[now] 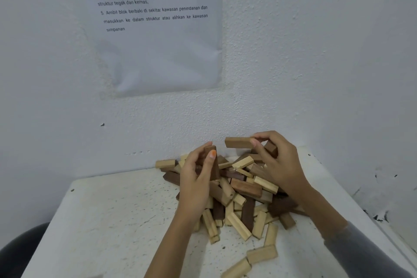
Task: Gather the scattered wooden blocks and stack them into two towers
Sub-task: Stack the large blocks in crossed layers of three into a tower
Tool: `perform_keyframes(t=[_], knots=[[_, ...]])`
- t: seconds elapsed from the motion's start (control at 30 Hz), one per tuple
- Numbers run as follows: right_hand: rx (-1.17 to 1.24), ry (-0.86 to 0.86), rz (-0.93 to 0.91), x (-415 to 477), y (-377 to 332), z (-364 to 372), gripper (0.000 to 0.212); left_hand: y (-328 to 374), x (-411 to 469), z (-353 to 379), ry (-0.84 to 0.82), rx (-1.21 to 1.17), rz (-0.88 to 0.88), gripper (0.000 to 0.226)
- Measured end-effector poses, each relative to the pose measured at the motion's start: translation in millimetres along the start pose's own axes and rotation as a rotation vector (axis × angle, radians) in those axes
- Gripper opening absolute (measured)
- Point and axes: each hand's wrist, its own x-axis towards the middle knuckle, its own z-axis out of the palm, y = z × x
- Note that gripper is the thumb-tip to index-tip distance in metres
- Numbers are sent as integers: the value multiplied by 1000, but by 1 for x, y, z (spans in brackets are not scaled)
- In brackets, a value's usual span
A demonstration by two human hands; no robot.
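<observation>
Up at the back of the white table [112,221], close to the wall, the wooden blocks [246,188] lie in a loose heap, with a few strays [261,254] nearer the front. The left hand [198,178] grips a dark block [213,165] held on end over the heap. The right hand [279,165] pinches a tan block [238,142] level above its far side.

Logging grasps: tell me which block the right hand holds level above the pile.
The mid-brown block, pinched at its right end by the right hand; the dark brown block in the left hand stands upright.
</observation>
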Motion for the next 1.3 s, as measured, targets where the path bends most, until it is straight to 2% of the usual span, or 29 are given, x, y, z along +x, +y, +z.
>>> perform_keyframes(t=[0.1, 0.2, 0.33, 0.5, 0.6, 0.73, 0.93, 1.17, 1.3], knots=[[235, -9, 89, -26, -24, 2, 13, 9, -14, -10, 79, -116, -46, 34], [320, 11, 98, -52, -41, 6, 20, 17, -32, -21, 121, -202, -72, 20], [363, -14, 141, -82, -52, 10, 21, 23, -60, -37, 88, -157, -68, 22], [520, -9, 356, -123, -70, 21, 18, 21, -97, -58, 21, -84, -149, 23], [495, -21, 435, -146, -78, 34, 12, 15, -118, -67, -8, -32, -200, 22], [440, -67, 486, -175, -84, 53, 24, 5, -145, -76, -40, 13, -236, 22], [358, -78, 418, -203, -88, 74, 8, -16, -175, -90, -19, 77, -223, 26], [228, -89, 390, -212, -93, 90, 13, -36, -193, -102, -9, 169, -163, 29], [119, -157, 361, -212, -96, 93, 14, -39, -198, -103, 34, 240, -107, 29]])
